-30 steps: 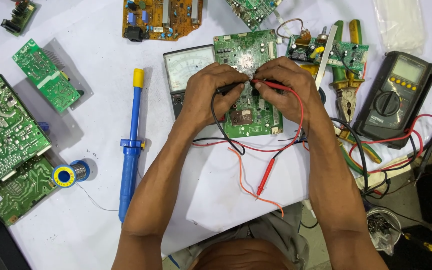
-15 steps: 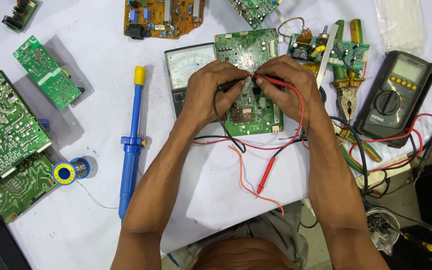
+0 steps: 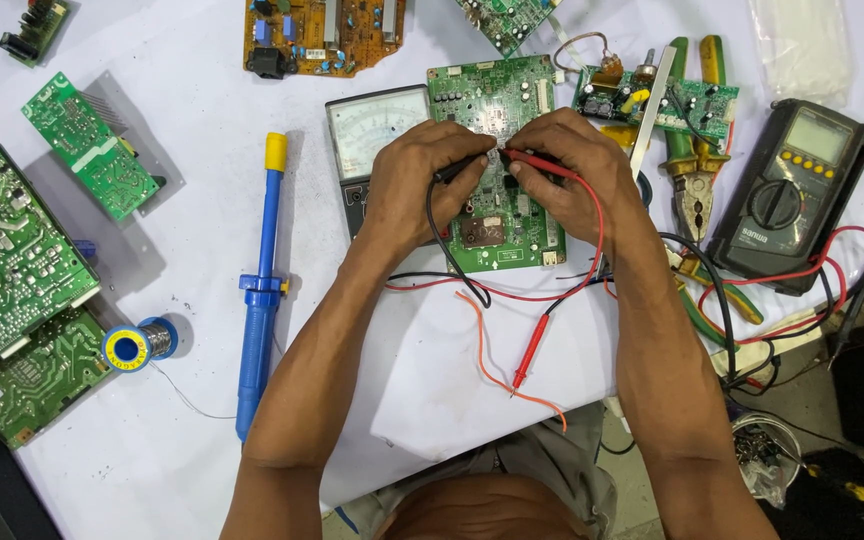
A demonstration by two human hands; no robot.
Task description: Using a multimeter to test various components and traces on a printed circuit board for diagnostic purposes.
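Observation:
A green circuit board (image 3: 497,100) lies on the white table in front of me. My left hand (image 3: 415,185) pinches a black test probe (image 3: 460,168) whose tip touches the board's middle. My right hand (image 3: 572,175) grips a red test probe (image 3: 532,160), its tip meeting the board right beside the black one. The probes' black and red leads (image 3: 512,295) loop down across the table. An analog meter (image 3: 372,130) sits partly under my left hand.
A blue desoldering pump (image 3: 260,290) with a yellow cap lies left of my arm. Solder spool (image 3: 135,345) and several green boards (image 3: 12,260) sit at the left. A dark digital multimeter (image 3: 787,195), green-handled pliers (image 3: 692,190), an orange board (image 3: 322,35) and a spare red probe (image 3: 530,350) surround the work.
Both hands stay on the board; the probe tips have shifted slightly closer together near the board's middle. Nothing else has moved.

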